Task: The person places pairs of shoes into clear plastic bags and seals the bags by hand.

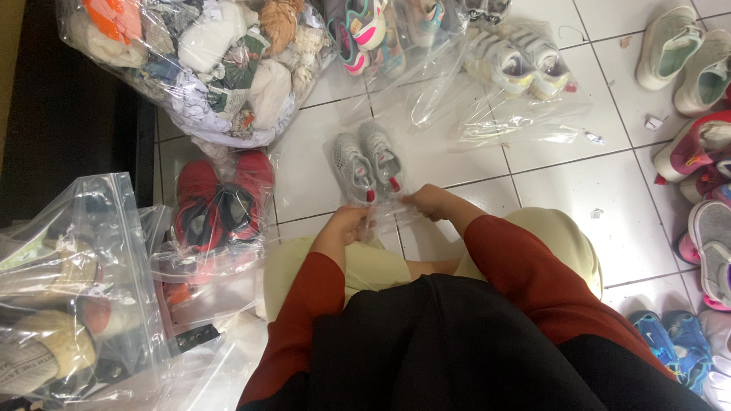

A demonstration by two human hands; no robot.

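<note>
Nearest the camera: black garment over the lap, red sleeves (525,274), pale yellow trousers at the knees (567,236). Person seated on a white tiled floor (579,183).

Left hand (346,226) is closed, pinching the near edge of a clear plastic bag (373,190). Right hand (430,202) is closed on the same edge, a little to the right. The exact finger placement on the bag mouth is hard to resolve; it appears to be a thumb-and-finger pinch on both sides.

The bag lies flat on the floor just ahead of the knees. Inside: a pair of small grey shoes (367,161), side by side, soles away from the floor, red tabs at the heel end toward the hands.

Left of that, touching the knee area: a bagged pair of red and black shoes (221,202). Further left, a large clear bag of mixed items (68,297).

Right edge: loose shoes, blue pair (674,339), grey and pink ones (712,243).

Farther out: bagged white shoes (518,61), a big bag of cloth items (205,61), and two pale loose shoes (685,57) at top right.
</note>
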